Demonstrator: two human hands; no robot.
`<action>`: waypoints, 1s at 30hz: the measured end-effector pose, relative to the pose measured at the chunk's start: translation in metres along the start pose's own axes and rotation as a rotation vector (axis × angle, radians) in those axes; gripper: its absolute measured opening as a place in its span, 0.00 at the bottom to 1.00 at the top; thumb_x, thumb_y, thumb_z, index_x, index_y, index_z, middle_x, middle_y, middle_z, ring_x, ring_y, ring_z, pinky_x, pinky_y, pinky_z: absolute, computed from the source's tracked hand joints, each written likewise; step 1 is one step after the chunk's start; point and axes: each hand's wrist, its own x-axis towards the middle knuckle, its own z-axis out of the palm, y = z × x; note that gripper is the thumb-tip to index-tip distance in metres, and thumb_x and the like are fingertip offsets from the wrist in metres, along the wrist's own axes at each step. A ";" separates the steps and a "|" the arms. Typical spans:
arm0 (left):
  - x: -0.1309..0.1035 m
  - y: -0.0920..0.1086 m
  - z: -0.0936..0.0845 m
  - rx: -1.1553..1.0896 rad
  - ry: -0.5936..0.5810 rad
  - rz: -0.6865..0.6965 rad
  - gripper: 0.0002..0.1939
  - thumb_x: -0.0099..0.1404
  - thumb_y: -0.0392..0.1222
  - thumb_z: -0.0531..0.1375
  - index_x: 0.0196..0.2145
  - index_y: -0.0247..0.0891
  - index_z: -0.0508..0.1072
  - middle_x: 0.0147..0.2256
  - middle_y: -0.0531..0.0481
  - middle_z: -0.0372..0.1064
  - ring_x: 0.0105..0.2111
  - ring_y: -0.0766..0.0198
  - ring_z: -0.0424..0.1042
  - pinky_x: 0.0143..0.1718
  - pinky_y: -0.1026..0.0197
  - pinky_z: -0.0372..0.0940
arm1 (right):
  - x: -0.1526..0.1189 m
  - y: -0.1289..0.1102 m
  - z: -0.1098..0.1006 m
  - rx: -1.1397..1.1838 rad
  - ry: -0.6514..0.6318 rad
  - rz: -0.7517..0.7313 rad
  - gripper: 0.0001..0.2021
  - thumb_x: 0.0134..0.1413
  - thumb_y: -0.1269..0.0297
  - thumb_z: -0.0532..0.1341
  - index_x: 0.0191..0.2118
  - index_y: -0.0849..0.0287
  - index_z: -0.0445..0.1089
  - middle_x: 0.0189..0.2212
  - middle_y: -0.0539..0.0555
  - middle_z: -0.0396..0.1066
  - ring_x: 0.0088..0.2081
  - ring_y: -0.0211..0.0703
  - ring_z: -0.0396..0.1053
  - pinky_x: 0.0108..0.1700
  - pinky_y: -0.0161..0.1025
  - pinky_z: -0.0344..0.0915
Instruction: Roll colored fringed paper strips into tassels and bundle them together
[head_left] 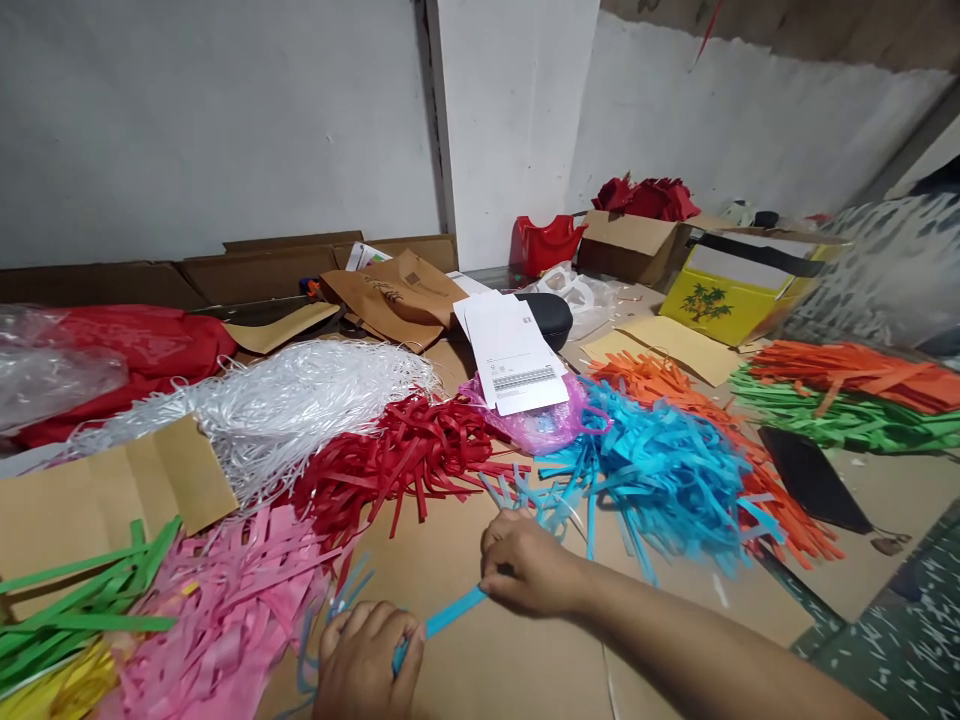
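Note:
Several blue strips (456, 610), bundled together, stretch between my two hands above the cardboard. My left hand (367, 655) is closed round one end, with loose strip ends fanning out beyond it. My right hand (531, 562) is closed round the other end, and more blue ends spread past its knuckles. Just beyond my right hand lies a heap of blue strips (660, 470). Red strips (405, 450) are piled ahead of my hands. To the left of my left hand is a pile of pink strips (225, 610).
White strings (300, 410) and green strips (82, 590) lie left. White cards (514, 350) rest on a pink plastic bag (525, 425). Orange strips (795, 520) and a dark phone (814, 478) are right. A yellow box (716, 295) stands behind, near the wall.

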 end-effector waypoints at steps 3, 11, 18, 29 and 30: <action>0.002 0.004 -0.002 0.040 -0.013 -0.015 0.12 0.69 0.40 0.54 0.28 0.43 0.71 0.29 0.54 0.75 0.33 0.59 0.72 0.42 0.50 0.56 | 0.003 -0.002 0.003 -0.031 0.011 0.032 0.06 0.50 0.69 0.72 0.27 0.58 0.75 0.31 0.50 0.75 0.40 0.45 0.69 0.43 0.42 0.57; 0.004 0.020 -0.017 0.175 0.094 0.281 0.20 0.60 0.26 0.53 0.38 0.49 0.78 0.37 0.55 0.80 0.41 0.54 0.72 0.54 0.43 0.53 | -0.004 -0.004 -0.010 -0.193 0.022 -0.321 0.06 0.66 0.59 0.64 0.38 0.54 0.75 0.44 0.49 0.79 0.51 0.47 0.68 0.52 0.50 0.50; 0.019 0.037 -0.024 0.093 0.043 0.199 0.14 0.67 0.32 0.54 0.32 0.43 0.78 0.31 0.54 0.76 0.40 0.55 0.71 0.57 0.43 0.51 | 0.000 -0.014 -0.007 -0.240 0.042 -0.279 0.04 0.67 0.66 0.60 0.40 0.57 0.72 0.44 0.51 0.78 0.50 0.43 0.68 0.55 0.48 0.51; 0.009 0.009 -0.014 0.031 0.045 0.210 0.06 0.69 0.38 0.59 0.35 0.47 0.75 0.32 0.60 0.77 0.38 0.60 0.73 0.49 0.52 0.52 | -0.002 -0.016 0.004 -0.246 0.033 -0.202 0.07 0.68 0.65 0.60 0.38 0.56 0.74 0.41 0.51 0.77 0.46 0.45 0.66 0.51 0.48 0.51; 0.010 0.004 -0.013 0.044 0.025 0.208 0.03 0.68 0.40 0.61 0.35 0.47 0.75 0.33 0.60 0.76 0.37 0.61 0.73 0.47 0.53 0.52 | -0.002 -0.014 0.004 -0.182 0.027 -0.125 0.04 0.64 0.65 0.63 0.37 0.56 0.75 0.41 0.52 0.76 0.45 0.45 0.66 0.48 0.47 0.52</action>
